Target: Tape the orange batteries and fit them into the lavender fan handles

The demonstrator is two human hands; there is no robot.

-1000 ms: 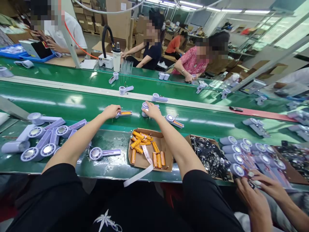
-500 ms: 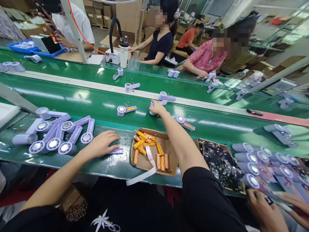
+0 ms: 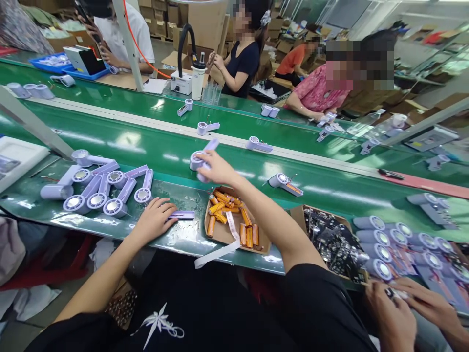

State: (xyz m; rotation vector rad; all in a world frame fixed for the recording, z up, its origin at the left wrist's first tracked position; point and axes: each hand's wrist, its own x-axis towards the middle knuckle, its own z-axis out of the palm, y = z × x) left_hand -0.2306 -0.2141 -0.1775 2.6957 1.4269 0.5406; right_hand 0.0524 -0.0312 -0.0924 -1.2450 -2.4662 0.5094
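Note:
My left hand lies palm down at the near edge of the bench, fingers curled over a lavender handheld fan body; only its handle shows. Over the green belt, my right hand grips a lavender handheld fan by its round head. A second lavender part shows under those fingers, partly hidden. Between my arms sits a cardboard tray of orange-wrapped battery cells, with a white paper strip trailing out. Several fan bodies are grouped left of my left hand.
Another fan with an orange cell lies on the belt. To the right are a box of black circuit boards and rows of fan bodies. A co-worker's hands work at lower right. Other people sit across the belt.
My right hand has moved left along the belt with the fan, to where another fan lay. My left hand has come down onto the fan body at the bench edge. The view has shifted slightly.

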